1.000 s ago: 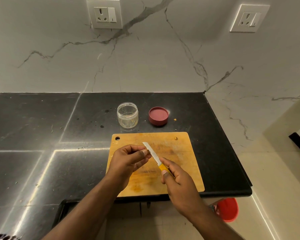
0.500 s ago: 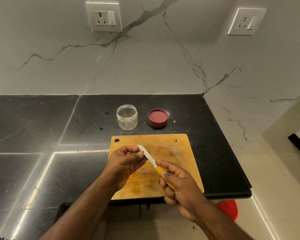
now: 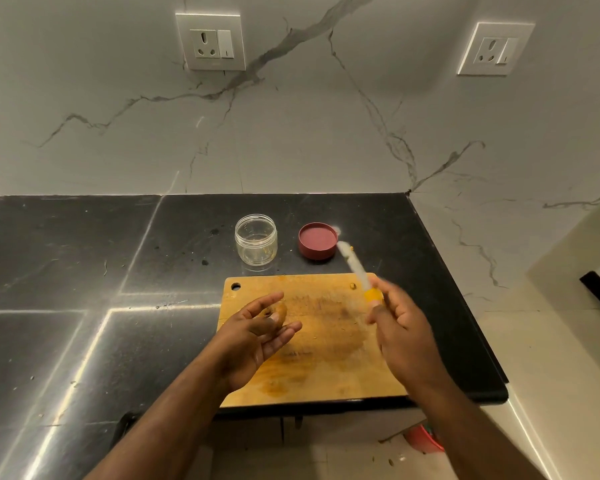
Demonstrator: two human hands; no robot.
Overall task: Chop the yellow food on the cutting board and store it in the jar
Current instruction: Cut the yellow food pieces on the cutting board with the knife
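Observation:
A wooden cutting board (image 3: 326, 355) stained yellow lies at the counter's front edge, with one small yellow bit (image 3: 352, 285) near its far right corner. Behind it stand a clear open jar (image 3: 256, 239), with a few yellow specks at its bottom, and a maroon lid (image 3: 317, 240) lying upturned. My right hand (image 3: 402, 334) grips the yellow handle of a small knife (image 3: 355, 268); its blurred blade points up towards the lid. My left hand (image 3: 257, 330) hovers over the board's left part, fingers loosely spread, with a yellowish smear at the fingertips.
The black stone counter (image 3: 84, 271) ends just right of the board, with pale floor beyond. A marble wall with two sockets (image 3: 210, 41) (image 3: 496, 48) rises behind. A red object (image 3: 425, 439) lies on the floor below the counter edge.
My right hand has swung the knife to the right, away from my left fingers, which were pinching the blade. The left hand has let go and spread its fingers.

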